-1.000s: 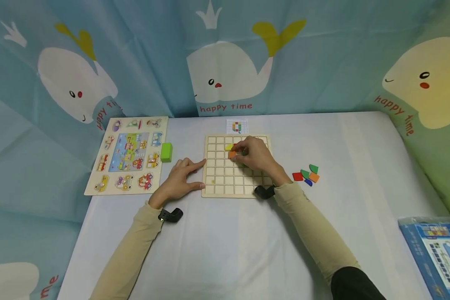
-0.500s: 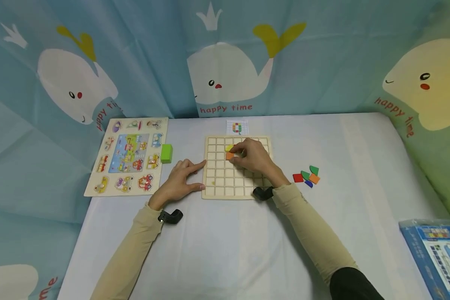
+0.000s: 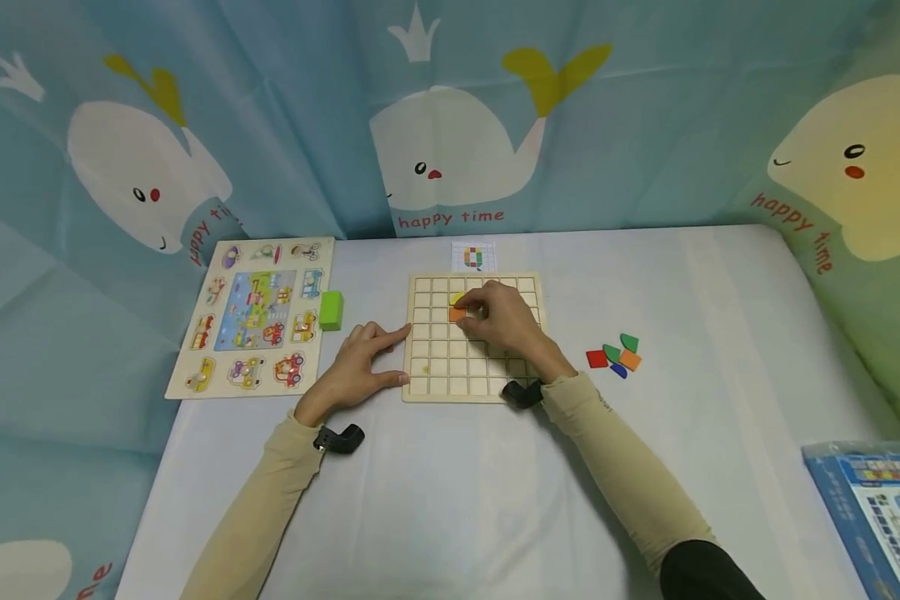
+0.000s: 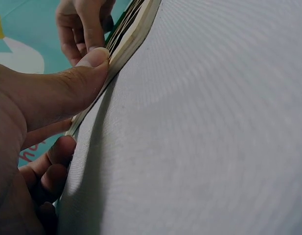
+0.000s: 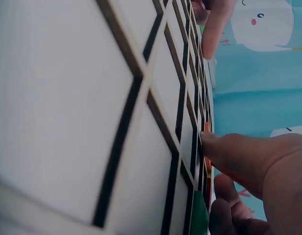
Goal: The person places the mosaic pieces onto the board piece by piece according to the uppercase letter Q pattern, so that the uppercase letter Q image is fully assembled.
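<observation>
The square wooden grid board (image 3: 438,387) lies in the middle of the white table. Thumb and forefinger of my left hand (image 3: 357,367) stretch against its left edge, well spread apart. My right hand (image 3: 506,317) is over the board's upper part, pinching an orange square tile (image 3: 457,315) at one of the cells. In the right wrist view the thumb (image 5: 234,149) touches that orange tile (image 5: 207,128). A yellow piece (image 3: 456,297) sits just beyond it, and a green piece (image 5: 199,215) shows nearer the right wrist camera. The right hand hides other cells.
Right of the board lie a red tile (image 3: 597,358), an orange tile (image 3: 630,359), a blue piece (image 3: 618,370) and green pieces (image 3: 629,342). A pattern card (image 3: 473,257) is behind the board. Leftward are a picture puzzle (image 3: 258,387) and green block (image 3: 332,310); a blue box (image 3: 855,508) stands front right.
My right hand has shifted slightly left with the orange tile, bringing it down in front of the yellow piece. My left hand stays against the board's edge.
</observation>
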A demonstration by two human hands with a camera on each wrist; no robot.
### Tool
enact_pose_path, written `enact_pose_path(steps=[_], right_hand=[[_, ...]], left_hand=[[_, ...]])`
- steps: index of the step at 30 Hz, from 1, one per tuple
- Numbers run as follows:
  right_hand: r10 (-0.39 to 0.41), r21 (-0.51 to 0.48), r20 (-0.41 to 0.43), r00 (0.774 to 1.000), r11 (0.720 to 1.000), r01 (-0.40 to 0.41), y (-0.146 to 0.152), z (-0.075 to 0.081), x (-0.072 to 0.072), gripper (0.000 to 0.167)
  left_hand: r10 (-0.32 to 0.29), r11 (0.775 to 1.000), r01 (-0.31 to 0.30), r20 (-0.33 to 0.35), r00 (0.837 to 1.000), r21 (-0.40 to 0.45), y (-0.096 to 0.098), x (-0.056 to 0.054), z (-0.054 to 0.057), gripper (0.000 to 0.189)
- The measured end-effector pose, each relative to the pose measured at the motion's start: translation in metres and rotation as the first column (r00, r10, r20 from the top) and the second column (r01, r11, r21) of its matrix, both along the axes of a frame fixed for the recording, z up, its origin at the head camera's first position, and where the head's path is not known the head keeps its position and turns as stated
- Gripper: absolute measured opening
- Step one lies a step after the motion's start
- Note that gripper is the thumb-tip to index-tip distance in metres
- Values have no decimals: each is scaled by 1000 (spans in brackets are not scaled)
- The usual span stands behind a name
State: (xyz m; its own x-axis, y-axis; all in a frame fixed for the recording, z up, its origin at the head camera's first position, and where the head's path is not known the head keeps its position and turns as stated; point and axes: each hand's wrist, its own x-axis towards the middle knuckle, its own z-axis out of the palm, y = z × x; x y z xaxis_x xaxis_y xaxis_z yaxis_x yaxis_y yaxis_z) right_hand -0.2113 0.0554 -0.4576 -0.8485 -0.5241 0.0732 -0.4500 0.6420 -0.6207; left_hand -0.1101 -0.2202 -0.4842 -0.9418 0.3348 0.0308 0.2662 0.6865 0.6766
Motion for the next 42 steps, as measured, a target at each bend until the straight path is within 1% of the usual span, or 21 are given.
enact_pose_path(steps=[4, 8, 14, 17, 24, 27, 30, 33, 36, 39, 42], right_hand=[[2, -16, -9, 1000, 1000, -2, -3, 0, 2, 25], [16, -36, -33, 999, 999, -18, -6, 1, 5, 19], [-15, -20, -62, 998, 1000, 13, -6, 5, 4, 12], [-30, -10, -56, 998, 1000, 30, -4, 7, 4, 12], [-59, -14, -29, 998, 998, 59, -2, 9, 1, 16], [-44, -16, -33, 998, 999, 44, 0, 11, 1, 16], [-22, -37, -39, 999, 999, 21, 3, 16, 4, 19], [-7, -69, -19, 1000, 998, 6, 11, 24, 7, 22], [-14, -84, 30, 999, 996, 17, 27, 33, 9, 25], [-38, -80, 77, 996, 996, 44, 52, 37, 10, 28], [-80, -53, 98, 992, 995, 86, 83, 40, 11, 31]], left_hand=[[0, 1000, 0, 0, 1000, 0, 0, 2, 1, 82], [-10, 1000, 10, -12, 1000, 0, 0, 2, 0, 81], [-24, 1000, 24, -21, 999, -1, 2, -2, 0, 81], [-24, 1000, 24, -13, 1000, 0, 3, -3, 3, 81], [-30, 1000, 30, -24, 999, -6, 4, -6, 5, 81], [-29, 1000, 29, -21, 999, -8, 4, -7, 5, 81], [-22, 1000, 22, -13, 1000, -9, 3, -6, 5, 82], [-10, 1000, 9, -8, 1000, -18, 3, -4, 4, 82], [2, 1000, -2, -5, 1000, -20, 2, -2, 3, 82], [9, 1000, -9, -1, 1000, -13, 2, 0, 1, 81], [10, 1000, -10, 5, 1000, -5, 1, 2, 1, 81]])
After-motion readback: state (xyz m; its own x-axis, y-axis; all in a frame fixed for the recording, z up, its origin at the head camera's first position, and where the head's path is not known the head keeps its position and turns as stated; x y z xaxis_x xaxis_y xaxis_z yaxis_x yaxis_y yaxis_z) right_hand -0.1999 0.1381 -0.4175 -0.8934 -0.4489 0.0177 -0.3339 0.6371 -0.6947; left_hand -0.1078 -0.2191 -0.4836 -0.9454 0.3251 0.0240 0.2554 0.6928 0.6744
